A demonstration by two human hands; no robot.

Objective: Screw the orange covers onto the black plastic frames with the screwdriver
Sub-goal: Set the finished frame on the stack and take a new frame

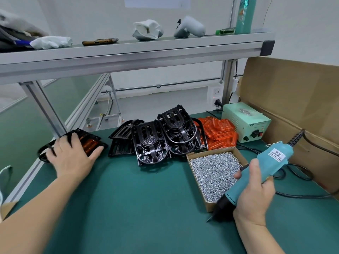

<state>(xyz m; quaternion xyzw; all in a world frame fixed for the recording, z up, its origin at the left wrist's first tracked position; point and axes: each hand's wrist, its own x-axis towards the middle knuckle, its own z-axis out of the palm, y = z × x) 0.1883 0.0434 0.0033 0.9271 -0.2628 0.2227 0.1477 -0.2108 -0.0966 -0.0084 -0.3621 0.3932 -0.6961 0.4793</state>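
My left hand (70, 158) lies with spread fingers on a black frame carrying an orange cover (89, 144) at the table's far left edge. My right hand (254, 193) grips a teal electric screwdriver (266, 173), tip pointing down and left just above the green mat. A pile of black plastic frames (159, 136) sits in the middle at the back. Loose orange covers (218, 132) are heaped to the right of that pile. A cardboard tray of silver screws (214, 171) stands beside my right hand.
A pale green power supply (245, 121) stands behind the covers, and the screwdriver's black cable (302, 195) loops over the mat. A large cardboard box (293, 107) walls off the right side. An aluminium shelf (128, 54) hangs overhead, holding gloves and a phone.
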